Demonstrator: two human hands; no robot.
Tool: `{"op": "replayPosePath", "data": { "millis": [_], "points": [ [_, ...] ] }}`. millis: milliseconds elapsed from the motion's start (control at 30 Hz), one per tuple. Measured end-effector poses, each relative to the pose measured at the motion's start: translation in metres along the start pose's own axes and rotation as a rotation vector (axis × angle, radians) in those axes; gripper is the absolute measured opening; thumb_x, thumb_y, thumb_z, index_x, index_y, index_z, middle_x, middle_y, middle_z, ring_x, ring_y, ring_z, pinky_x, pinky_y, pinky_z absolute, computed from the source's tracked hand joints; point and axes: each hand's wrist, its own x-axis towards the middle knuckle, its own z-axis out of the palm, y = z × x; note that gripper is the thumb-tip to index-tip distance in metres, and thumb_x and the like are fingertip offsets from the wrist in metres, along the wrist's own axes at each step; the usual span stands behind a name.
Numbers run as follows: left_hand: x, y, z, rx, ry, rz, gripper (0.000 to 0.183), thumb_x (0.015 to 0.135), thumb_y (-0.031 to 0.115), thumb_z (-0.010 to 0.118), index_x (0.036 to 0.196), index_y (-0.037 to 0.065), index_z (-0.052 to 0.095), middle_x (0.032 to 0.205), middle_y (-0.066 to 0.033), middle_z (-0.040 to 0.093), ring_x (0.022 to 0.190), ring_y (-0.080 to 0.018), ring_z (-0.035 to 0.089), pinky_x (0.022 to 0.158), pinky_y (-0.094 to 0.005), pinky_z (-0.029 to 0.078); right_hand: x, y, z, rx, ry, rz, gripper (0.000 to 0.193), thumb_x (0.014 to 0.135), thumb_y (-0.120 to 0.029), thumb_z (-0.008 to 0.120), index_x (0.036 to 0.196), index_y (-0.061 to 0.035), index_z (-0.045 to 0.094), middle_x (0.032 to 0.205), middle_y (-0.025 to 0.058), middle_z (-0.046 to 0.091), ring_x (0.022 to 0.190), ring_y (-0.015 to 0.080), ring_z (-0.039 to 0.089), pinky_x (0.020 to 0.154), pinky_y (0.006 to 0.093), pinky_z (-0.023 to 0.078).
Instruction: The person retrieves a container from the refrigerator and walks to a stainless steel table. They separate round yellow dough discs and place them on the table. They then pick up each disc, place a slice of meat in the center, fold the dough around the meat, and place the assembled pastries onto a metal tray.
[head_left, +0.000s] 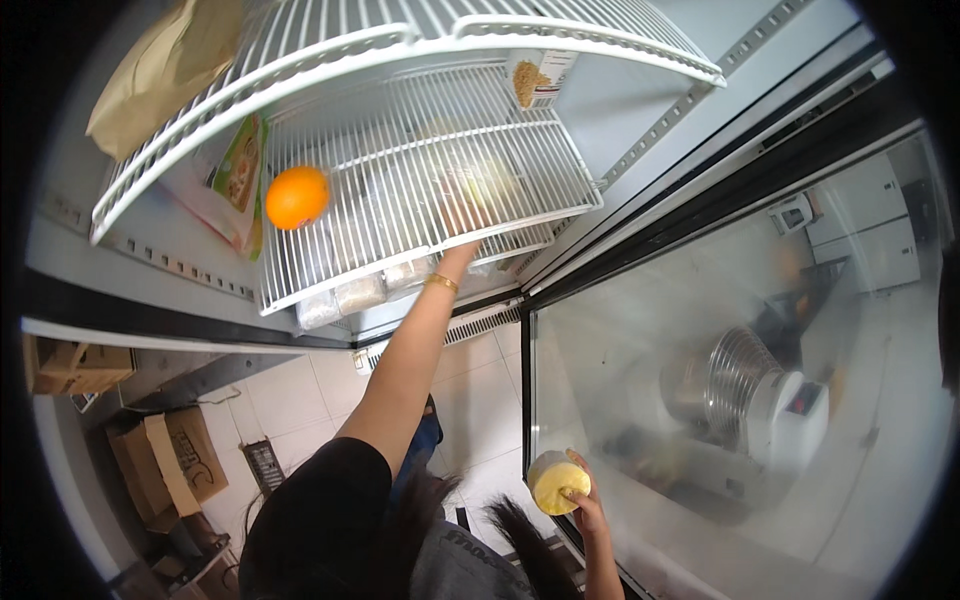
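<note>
Showing a dark grey shirt (465,565) nearest, at six o'clock, lettered across the front. Gripping a yellow round piece (556,488) at five o'clock with the right hand (588,508), thumb pressed on the flat face and fingers curled round the far side. Bright yellow on that face, greyish and translucent-looking along the side; cannot tell whether a tub or wrapped food.

Reaching to twelve o'clock, just above centre, with the left hand (466,212), below a gold-coloured bracelet (442,283) and under the front of the middle wire shelf (350,270). Cannot tell, through the wires, how far opened or whether holding anything; near a blurred pale green bundle (487,182).

Bearing a plain brown paper bag (165,75) at half past ten. Carrying an orange fruit (297,197) at ten, marked in red low down; just past that, showing a green packet (240,170) printed with a food picture. Deeper, at half past twelve, displaying a carton (540,82) printed with golden grains and tiny text.

Farther down, at eight, showing a cardboard box (190,460), dark-lettered on the flap.
</note>
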Motion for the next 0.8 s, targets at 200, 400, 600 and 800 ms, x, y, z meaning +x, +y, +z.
{"op": "replayPosePath", "data": {
  "millis": [200,400,600,800],
  "points": [
    [0.030,-0.049,-0.016,-0.064,-0.035,-0.071,0.079,0.068,0.025,0.076,0.131,0.001,0.035,0.125,-0.0228,0.045,0.114,-0.0350,0.046,0.096,-0.0385,0.040,0.004,-0.003,0.000,0.017,-0.041,-0.010,0.078,0.066,-0.015,0.064,0.137,-0.0032,0.034,0.119,0.0126,0.051,0.107,0.0228,0.052,0.093,0.0326,0.041],
    [0.001,-0.060,-0.037,-0.312,0.008,-0.045,0.079,0.068,0.023,0.076,0.131,0.000,0.034,0.123,-0.0205,0.046,0.111,-0.0328,0.049,0.093,-0.0373,0.042,0.004,0.009,-0.008,-0.089,-0.106,-0.011,0.078,0.066,-0.013,0.066,0.136,-0.0024,0.034,0.119,0.0120,0.051,0.108,0.0223,0.052,0.093,0.0321,0.041],
    [-0.059,-0.038,-0.042,-0.771,-0.069,0.011,0.080,0.068,0.020,0.077,0.131,-0.001,0.033,0.122,-0.0183,0.047,0.108,-0.0307,0.051,0.091,-0.0362,0.045,-0.051,0.144,-0.046,-0.114,0.012,0.093,0.076,0.068,-0.012,0.065,0.136,-0.0042,0.034,0.119,0.0113,0.053,0.107,0.0234,0.052,0.092,0.0324,0.042],
    [-0.201,-0.086,-0.074,-1.229,-0.316,-0.256,0.072,0.068,0.013,0.076,0.125,0.001,0.034,0.121,-0.0141,0.047,0.109,-0.0223,0.052,0.089,-0.0321,0.047,-0.160,0.210,-0.060,-0.099,0.232,0.186,0.072,0.070,-0.013,0.065,0.136,-0.0066,0.036,0.119,0.0111,0.053,0.107,0.0246,0.053,0.086,0.0353,0.046]
  ]
}}
